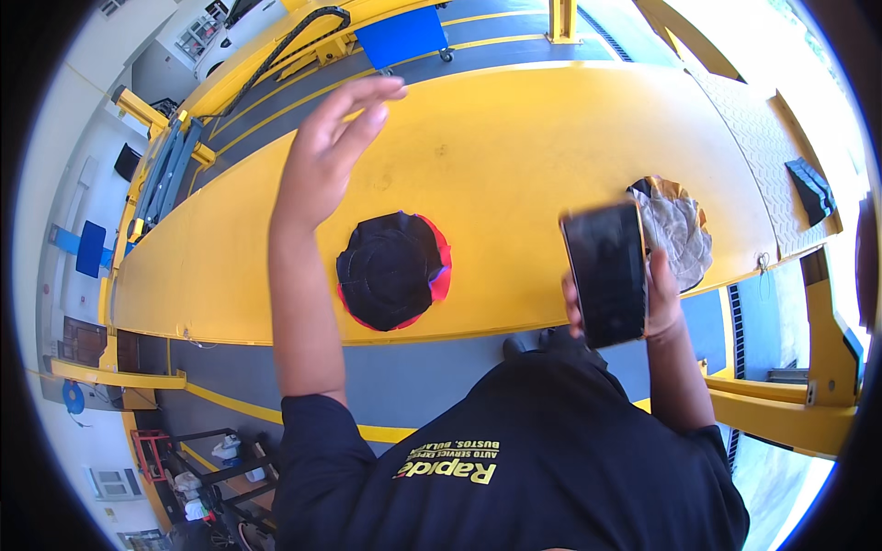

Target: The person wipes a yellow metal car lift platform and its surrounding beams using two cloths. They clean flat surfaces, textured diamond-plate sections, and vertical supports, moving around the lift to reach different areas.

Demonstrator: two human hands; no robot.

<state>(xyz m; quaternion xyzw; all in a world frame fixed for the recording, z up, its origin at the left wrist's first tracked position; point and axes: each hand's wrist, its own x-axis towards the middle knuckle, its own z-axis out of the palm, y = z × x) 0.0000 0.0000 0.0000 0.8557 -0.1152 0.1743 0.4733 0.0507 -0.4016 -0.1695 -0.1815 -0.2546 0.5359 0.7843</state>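
Observation:
My right hand (660,298) grips a smartphone (606,275) upright, its dark screen facing up at me and an orange-brown edge around it. Raised over the yellow platform (514,129), my left hand (340,138) is empty, its fingers stretched out and somewhat bent, with a gap between thumb and fingers. Below and to the right of that hand lies a round black cloth piece (386,271) with a ruffled rim and red showing at its edge. Partly behind the phone is a second round cloth piece (678,230), grey with orange and black at its rim.
A yellow post (562,23) and a blue wheeled cart (401,39) stand beyond the platform. At right, a dark cloth (810,191) lies on a tread-plate ramp (753,151). A red-and-black rack (211,464) with assorted things is at lower left.

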